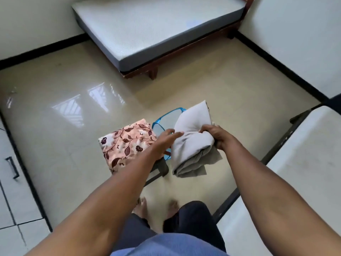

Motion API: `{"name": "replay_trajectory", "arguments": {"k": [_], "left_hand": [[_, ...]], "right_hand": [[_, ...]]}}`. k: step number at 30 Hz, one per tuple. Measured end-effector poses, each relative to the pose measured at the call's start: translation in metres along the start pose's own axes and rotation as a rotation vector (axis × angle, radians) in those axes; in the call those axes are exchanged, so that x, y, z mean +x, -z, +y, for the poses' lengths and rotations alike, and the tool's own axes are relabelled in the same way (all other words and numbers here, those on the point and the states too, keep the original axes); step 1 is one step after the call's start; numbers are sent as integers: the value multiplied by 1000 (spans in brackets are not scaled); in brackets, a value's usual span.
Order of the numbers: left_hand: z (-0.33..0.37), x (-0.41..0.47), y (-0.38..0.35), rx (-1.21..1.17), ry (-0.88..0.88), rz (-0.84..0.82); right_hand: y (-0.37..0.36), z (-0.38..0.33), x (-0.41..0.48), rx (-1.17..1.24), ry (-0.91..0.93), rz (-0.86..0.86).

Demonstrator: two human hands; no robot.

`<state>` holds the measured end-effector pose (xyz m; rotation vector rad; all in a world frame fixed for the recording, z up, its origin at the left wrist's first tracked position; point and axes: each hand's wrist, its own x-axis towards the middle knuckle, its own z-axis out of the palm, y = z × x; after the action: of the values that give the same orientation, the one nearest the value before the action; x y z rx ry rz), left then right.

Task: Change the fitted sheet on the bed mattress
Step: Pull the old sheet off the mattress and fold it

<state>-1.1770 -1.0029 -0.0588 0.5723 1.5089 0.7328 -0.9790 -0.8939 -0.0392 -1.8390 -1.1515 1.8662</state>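
Plain grey fabric sheet (191,145): folded into a thick, soft bundle, several layers showing at its near end, loose corners hanging at approx. 5-6 o'clock. Held up, long axis running 12 to 6, slightly tilted. R hand (215,135) grips it at its 3 o'clock edge, mid-length, fabric bunched under the fingers. L hand (166,139), fingers straight, touches its 9 o'clock edge. Peach-pink folded sheet (125,143) w/ dark maroon leaf & flower print lies flat, roughly square, just beside the grey bundle at its 9 o'clock. Pale-grey rectangular mattress (147,24), bare, finely textured top, lies flat on red-brown wooden bed frame (153,73) at 12 o'clock, well apart from both sheets.
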Motion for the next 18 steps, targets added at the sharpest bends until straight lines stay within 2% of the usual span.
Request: {"name": "replay_trajectory", "arguments": {"k": [8, 14, 16, 18], "left_hand": [[-1, 126, -21, -159, 108, 183], [-26, 217, -41, -74, 246, 420], [-29, 243, -43, -200, 294, 474], [-41, 268, -43, -435, 376, 484]], "right_hand": [[11, -26, 149, -212, -275, -262], [21, -52, 269, -431, -425, -391], [20, -56, 303, -454, -452, -406], [15, -55, 334, -466, -483, -425]]}}
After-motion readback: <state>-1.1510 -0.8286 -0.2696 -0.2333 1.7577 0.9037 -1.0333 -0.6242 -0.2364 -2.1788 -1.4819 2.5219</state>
